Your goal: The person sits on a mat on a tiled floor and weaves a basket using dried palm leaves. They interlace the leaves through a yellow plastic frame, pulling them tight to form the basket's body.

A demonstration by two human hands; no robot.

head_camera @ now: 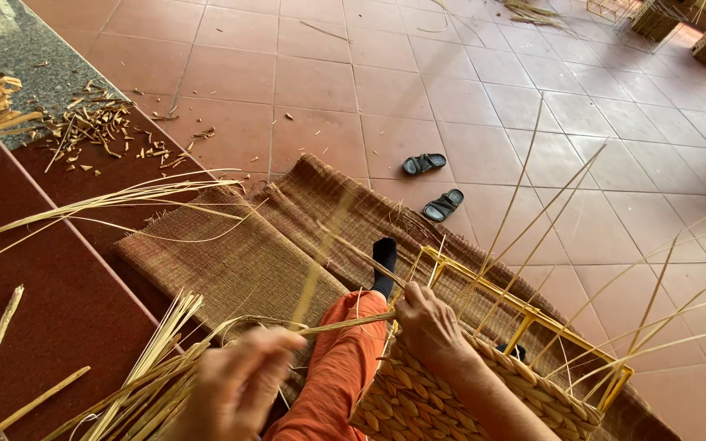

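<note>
The left hand point(234, 384) pinches a straw strand point(345, 324) pulled taut toward the half-woven basket point(451, 400). The right hand point(431, 327) presses closed on the basket's rim, beside its yellow wire frame point(533, 314). Keeping the strand tight should pack the weave evenly. A woven mat point(247, 253) lies beyond the basket.

Looked like a home weaving spot on a porch: terracotta tile floor point(467, 98), a woven mat point(263, 245) spread out, straw scraps point(100, 131) everywhere, a half-woven basket point(451, 400) on a yellow frame point(533, 314), and sandals point(433, 184) kicked off nearby.
</note>
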